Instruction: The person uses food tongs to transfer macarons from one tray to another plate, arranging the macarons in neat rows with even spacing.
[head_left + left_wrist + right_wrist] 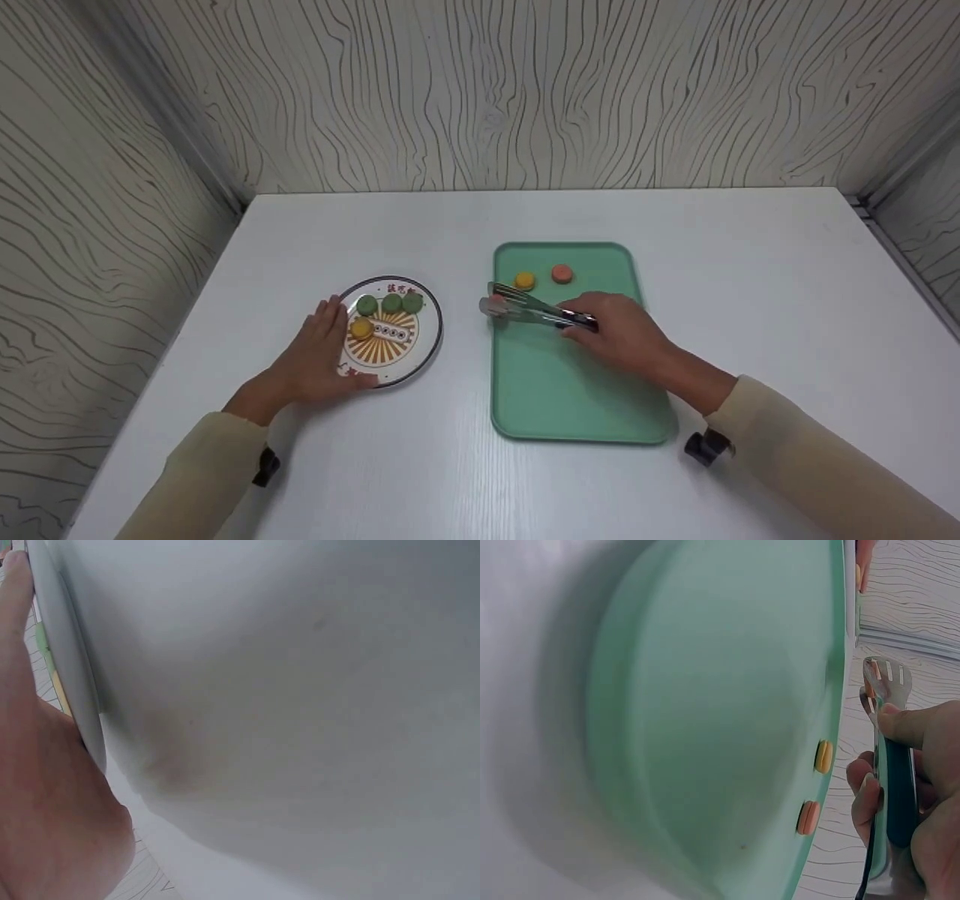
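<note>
pink macaron point(496, 304) in tongs point(536, 308), right hand point(615, 330) gripping, over tray point(570, 397)

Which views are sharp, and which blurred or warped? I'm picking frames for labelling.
Head view: evenly lit and sharp, with the plate, tongs and tray clear. Left wrist view: mostly a soft grey blur of table, with the left hand too close to focus. Right wrist view: the tray bulges, warped and soft.
</note>
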`<move>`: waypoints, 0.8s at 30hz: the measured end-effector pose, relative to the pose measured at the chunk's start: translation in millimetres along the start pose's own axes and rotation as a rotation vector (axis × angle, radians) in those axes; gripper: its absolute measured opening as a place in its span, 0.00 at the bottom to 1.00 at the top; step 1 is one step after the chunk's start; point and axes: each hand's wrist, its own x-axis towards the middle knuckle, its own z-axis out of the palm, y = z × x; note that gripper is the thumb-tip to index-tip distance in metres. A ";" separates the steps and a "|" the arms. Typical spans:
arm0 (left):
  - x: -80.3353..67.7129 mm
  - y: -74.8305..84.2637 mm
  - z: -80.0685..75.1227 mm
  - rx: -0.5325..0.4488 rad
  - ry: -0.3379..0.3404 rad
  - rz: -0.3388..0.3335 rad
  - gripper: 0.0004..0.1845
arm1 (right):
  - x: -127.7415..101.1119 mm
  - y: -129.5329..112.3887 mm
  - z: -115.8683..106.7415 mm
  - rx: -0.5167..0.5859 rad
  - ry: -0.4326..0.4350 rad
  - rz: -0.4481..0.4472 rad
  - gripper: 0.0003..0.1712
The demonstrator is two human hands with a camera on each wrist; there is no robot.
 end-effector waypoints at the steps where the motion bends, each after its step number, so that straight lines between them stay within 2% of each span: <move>1: 0.1 -0.1 0.1 0.001 0.004 0.002 0.69 | 0.8 -1.3 0.2 0.000 0.000 -0.002 0.17; 24: -0.1 1.4 0.4 -0.012 0.026 0.006 0.68 | 23.0 -31.6 15.0 0.024 -0.013 -0.058 0.17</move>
